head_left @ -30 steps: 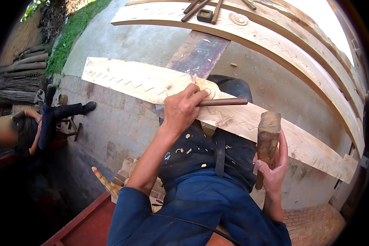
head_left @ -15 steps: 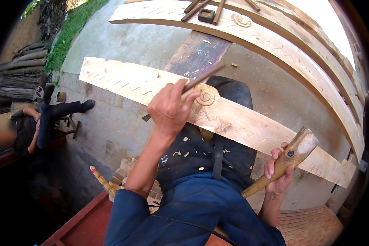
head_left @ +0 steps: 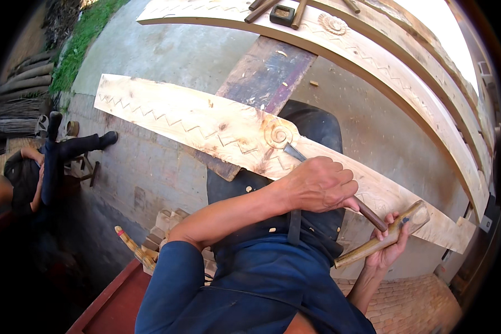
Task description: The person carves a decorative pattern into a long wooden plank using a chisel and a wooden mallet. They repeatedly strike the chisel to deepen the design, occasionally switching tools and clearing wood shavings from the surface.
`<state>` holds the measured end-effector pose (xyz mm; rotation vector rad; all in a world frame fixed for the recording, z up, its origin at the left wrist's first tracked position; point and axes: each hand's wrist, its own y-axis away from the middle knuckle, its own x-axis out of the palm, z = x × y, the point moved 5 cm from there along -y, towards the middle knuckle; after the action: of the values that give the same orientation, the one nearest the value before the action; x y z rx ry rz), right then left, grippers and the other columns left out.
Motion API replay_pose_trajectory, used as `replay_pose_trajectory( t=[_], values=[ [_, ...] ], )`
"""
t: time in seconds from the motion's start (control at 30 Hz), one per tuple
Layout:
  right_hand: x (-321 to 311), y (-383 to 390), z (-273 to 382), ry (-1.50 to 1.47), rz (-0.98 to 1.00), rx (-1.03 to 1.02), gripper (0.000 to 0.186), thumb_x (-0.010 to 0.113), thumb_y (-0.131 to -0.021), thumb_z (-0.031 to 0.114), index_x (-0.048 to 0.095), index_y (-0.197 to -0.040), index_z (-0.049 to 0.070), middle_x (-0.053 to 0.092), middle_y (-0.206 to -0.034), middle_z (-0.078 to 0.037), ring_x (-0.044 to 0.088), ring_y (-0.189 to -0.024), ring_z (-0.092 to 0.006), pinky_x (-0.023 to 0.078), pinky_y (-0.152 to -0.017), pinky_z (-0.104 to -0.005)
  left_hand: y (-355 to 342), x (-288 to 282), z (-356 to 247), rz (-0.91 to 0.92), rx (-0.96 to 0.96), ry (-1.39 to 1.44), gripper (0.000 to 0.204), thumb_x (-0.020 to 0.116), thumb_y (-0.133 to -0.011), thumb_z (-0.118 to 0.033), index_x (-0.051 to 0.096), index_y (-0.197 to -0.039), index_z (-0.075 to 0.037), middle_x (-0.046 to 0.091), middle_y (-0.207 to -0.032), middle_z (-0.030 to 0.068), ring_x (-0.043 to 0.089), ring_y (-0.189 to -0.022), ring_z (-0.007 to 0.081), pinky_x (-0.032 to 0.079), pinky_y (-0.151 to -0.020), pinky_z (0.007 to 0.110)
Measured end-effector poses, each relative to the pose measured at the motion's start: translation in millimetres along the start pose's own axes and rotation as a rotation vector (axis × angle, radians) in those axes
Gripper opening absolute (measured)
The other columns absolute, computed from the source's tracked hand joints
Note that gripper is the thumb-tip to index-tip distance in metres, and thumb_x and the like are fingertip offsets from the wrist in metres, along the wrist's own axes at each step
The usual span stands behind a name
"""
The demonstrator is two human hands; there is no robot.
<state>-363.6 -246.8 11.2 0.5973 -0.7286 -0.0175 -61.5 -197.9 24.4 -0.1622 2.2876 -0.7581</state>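
My left hand [head_left: 320,185] is closed around a chisel [head_left: 372,217] with a brown handle. Its flat metal blade lies at the lower right edge of a carved spiral on a pale wooden board [head_left: 178,119]; whether the edge touches the wood I cannot tell. The board, marked with zigzag lines, lies across in front of me over my legs. My right hand [head_left: 388,245] grips a wooden mallet [head_left: 414,216] by its handle, the head pointing up and right. The chisel's handle end comes close to the mallet and my right fingers, partly overlapping them in view.
A plank [head_left: 278,47] supports the board from beneath. Beyond it stands a long carved beam [head_left: 367,53] bearing several tools and a small dark square box [head_left: 282,15]. At the left sits a person [head_left: 25,172]. Wood blocks [head_left: 164,222] are stacked by my left elbow.
My left hand has swung right and nearer to me, turning the chisel so its blade now faces the spiral. The mallet has tilted lower, its head dropping slightly.
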Motion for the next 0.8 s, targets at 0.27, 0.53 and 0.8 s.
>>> replay_pose_trajectory(
  t=[0.27, 0.53, 0.8],
  values=[
    [-2, -1, -9, 0.022, -0.088, -0.007, 0.039, 0.059, -0.118, 0.035, 0.058, -0.134, -0.001, 0.065, -0.105, -0.017, 0.059, -0.068, -0.0176, 0.053, -0.054, -0.0297, -4, 7, 5, 0.020, 0.007, 0.022, 0.049, 0.078, -0.096, -0.051, 0.057, -0.079, -0.011, 0.054, -0.072, 0.0057, 0.064, -0.059, 0.0260, 0.051, -0.054, 0.041],
    [-15, 3, -1, 0.201, -0.178, -0.084, 0.034, 0.062, -0.117, 0.031, 0.061, -0.133, 0.001, 0.069, -0.109, -0.013, 0.061, -0.071, -0.0127, 0.050, -0.055, -0.0260, -7, 7, 6, 0.069, -0.055, 0.007, 0.051, 0.076, -0.099, -0.051, 0.060, -0.076, -0.008, 0.058, -0.071, 0.0084, 0.068, -0.061, 0.0287, 0.053, -0.055, 0.042],
    [-14, 44, 10, 0.571, -0.560, -0.466, 0.024, 0.072, -0.109, 0.017, 0.066, -0.127, 0.003, 0.069, -0.105, -0.007, 0.061, -0.076, -0.0108, 0.047, -0.061, -0.0253, -11, 11, 8, 0.036, -0.077, -0.028, 0.048, 0.077, -0.101, -0.046, 0.057, -0.077, -0.011, 0.055, -0.071, 0.0072, 0.065, -0.060, 0.0274, 0.052, -0.056, 0.041]
  ],
)
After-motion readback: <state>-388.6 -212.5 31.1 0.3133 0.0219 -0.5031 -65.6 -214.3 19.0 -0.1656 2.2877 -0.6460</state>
